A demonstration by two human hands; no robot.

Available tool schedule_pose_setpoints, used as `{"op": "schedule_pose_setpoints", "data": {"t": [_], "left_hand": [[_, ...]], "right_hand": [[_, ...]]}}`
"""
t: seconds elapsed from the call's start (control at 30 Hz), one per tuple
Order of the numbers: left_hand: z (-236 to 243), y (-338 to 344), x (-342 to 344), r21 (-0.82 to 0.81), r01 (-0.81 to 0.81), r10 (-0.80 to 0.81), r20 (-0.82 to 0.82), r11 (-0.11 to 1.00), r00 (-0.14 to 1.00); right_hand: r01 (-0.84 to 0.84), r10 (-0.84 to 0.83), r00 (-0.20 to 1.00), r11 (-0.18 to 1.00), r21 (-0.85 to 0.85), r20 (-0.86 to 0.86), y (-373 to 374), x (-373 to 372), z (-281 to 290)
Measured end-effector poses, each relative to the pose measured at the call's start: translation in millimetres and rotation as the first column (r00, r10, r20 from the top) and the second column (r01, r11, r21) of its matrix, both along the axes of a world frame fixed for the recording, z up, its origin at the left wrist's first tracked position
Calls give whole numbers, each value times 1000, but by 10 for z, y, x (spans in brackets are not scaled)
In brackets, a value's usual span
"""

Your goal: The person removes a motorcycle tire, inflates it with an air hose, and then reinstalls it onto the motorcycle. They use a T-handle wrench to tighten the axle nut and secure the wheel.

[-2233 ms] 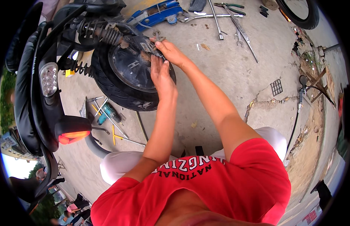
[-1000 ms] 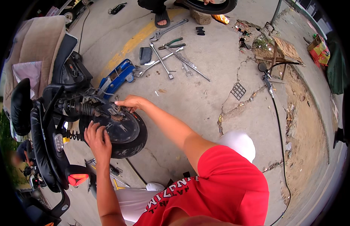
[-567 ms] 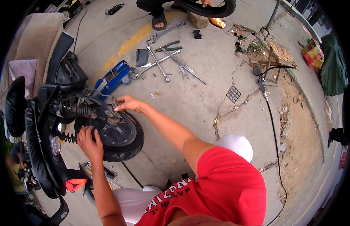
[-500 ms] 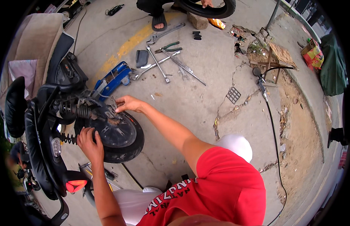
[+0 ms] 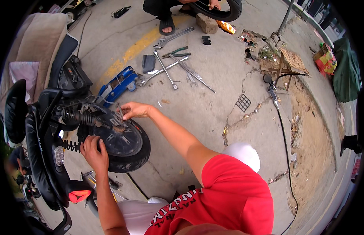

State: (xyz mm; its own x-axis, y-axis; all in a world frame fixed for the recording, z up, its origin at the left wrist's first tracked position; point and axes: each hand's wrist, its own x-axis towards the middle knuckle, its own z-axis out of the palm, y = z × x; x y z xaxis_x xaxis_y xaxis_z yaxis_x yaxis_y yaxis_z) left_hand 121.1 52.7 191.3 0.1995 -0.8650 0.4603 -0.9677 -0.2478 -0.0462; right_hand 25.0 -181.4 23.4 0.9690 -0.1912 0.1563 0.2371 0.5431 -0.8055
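The rear wheel (image 5: 123,141) of a black scooter is in front of me, its dark hub cover facing up toward me. My left hand (image 5: 95,152) lies on the near left side of the wheel, beside a coil spring (image 5: 71,146), with its fingers stretched out. At the far side of the hub, my right hand (image 5: 136,110) pinches a dirty greyish metal part (image 5: 119,113); the fingertips partly hide it. Just beyond is a blue floor jack (image 5: 118,84), close to the wheel.
An adjustable wrench (image 5: 174,37), pliers (image 5: 176,52) and a cross-shaped wrench (image 5: 165,70) lie on the concrete. Another person's hand holds a loose tyre (image 5: 225,15) beside a stone block (image 5: 206,24). An air hose (image 5: 283,137) with a gauge runs along the right. A red tail light (image 5: 79,196) sticks out nearby.
Both hands keep nearly the same places on the wheel. The fingers of my left hand have drawn slightly closer together. The other person's tyre has shifted a little, and the view has moved slightly.
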Motion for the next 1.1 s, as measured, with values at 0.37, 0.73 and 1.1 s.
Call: {"op": "schedule_pose_setpoints", "data": {"t": [0.37,0.73,1.1], "left_hand": [[-4,7,1,-12,13,-13,-9,1000,1000],[-3,15,6,-15,10,-10,-9,1000,1000],[37,46,15,-79,72,-81,-116,994,990]], "right_hand": [[-79,67,995,983,167,79,37,-40,6],[-113,101,991,980,164,83,15,-31,28],[-177,157,982,961,214,109,-4,8,-48]]}}
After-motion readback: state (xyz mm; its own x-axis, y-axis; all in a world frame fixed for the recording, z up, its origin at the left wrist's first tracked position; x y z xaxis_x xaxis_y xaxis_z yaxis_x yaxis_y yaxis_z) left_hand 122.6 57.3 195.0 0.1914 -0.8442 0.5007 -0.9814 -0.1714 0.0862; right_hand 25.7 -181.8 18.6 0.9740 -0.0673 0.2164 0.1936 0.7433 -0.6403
